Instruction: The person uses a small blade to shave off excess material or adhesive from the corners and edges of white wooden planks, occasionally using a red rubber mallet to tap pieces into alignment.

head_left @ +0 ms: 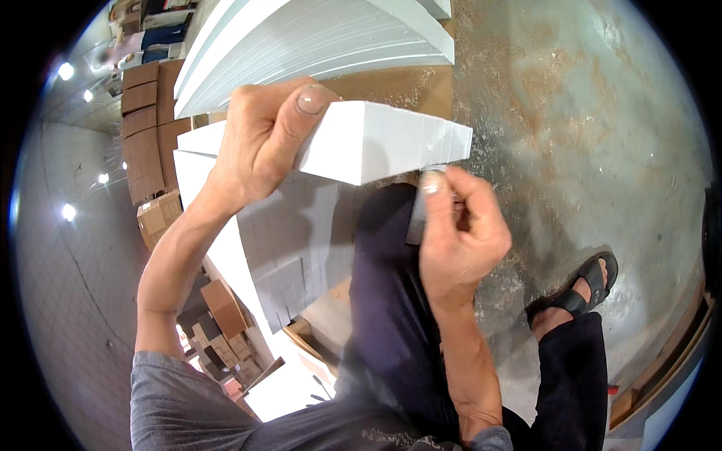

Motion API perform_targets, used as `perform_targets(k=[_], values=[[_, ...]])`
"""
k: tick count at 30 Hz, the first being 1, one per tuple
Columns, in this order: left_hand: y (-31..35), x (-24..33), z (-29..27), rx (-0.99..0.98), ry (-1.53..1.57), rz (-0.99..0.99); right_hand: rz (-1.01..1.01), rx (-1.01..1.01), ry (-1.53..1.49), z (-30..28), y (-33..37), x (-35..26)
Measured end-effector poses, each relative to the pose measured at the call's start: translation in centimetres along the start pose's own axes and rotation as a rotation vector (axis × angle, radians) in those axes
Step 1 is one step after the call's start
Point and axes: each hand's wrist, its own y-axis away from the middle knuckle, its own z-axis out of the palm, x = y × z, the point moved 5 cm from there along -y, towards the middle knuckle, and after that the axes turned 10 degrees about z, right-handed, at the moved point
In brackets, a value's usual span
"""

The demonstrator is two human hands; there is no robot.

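Left hand (267,139) grips white block (398,143); right hand (462,229) pinches grey piece (416,222) under block's right end. Seems partway: 1 end lined, rest plain.

The block (335,143) is white, brightest on one face, a touch greyer on the next, where faint fine lines run. The strip (416,214) at the right hand (465,233) looks dull grey. Beyond, I see white sheets (323,37) streaked with thin pale-grey lines, above tan cardboard (398,84) specked white. The shirt (188,402) is charcoal with pale print, the trousers (391,286) near-black with a purplish cast, the sandal (576,302) black. The grey-green floor (587,113) is blotched rusty brown; the boxes (143,143) are plain brown.
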Motion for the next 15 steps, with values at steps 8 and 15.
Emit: perform_targets(k=[8, 15], values=[[-0.3, -0.2, 0.3, 0.011, 0.001, 0.062, -0.028, -0.028, -0.028, -0.1, -1.2, 0.9], [-0.3, -0.3, 0.0, -0.018, -0.005, 0.023, -0.045, -0.018, -0.046, 0.5, 1.1, -1.4]])
